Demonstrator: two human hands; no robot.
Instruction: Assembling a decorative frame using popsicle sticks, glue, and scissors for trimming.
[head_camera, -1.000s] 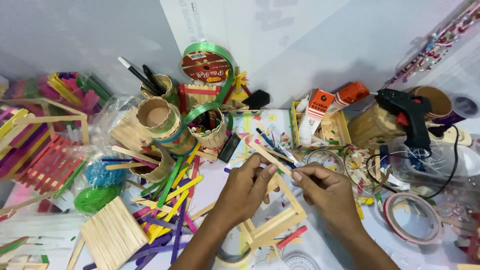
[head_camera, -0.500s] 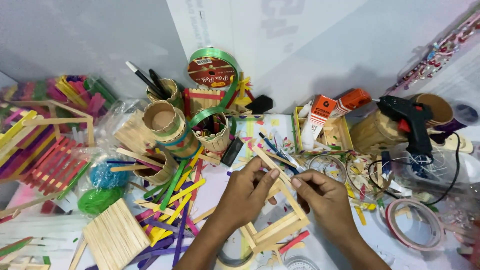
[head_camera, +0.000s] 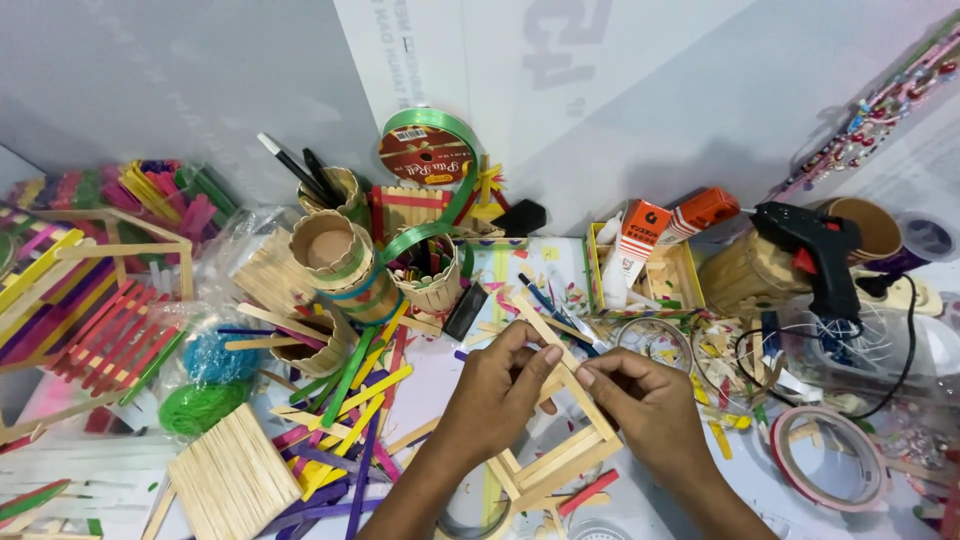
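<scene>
My left hand and my right hand meet over the middle of the table. Both pinch a small frame of plain wooden craft sticks. A long stick of that frame slants up and left from between my fingertips. My left fingertips press on the stick near its middle, while my right thumb and forefinger grip it just to the right. The frame's lower square part sits between and below my wrists.
Loose coloured craft sticks lie left of my hands, beside a flat mat of plain sticks. Stick-covered cups, a green ribbon spool, a black glue gun, tape rolls and a small yellow box crowd the table.
The view has shifted slightly. My hands have stayed on the stick frame, with the fingertips drawn a little closer together on the slanted stick.
</scene>
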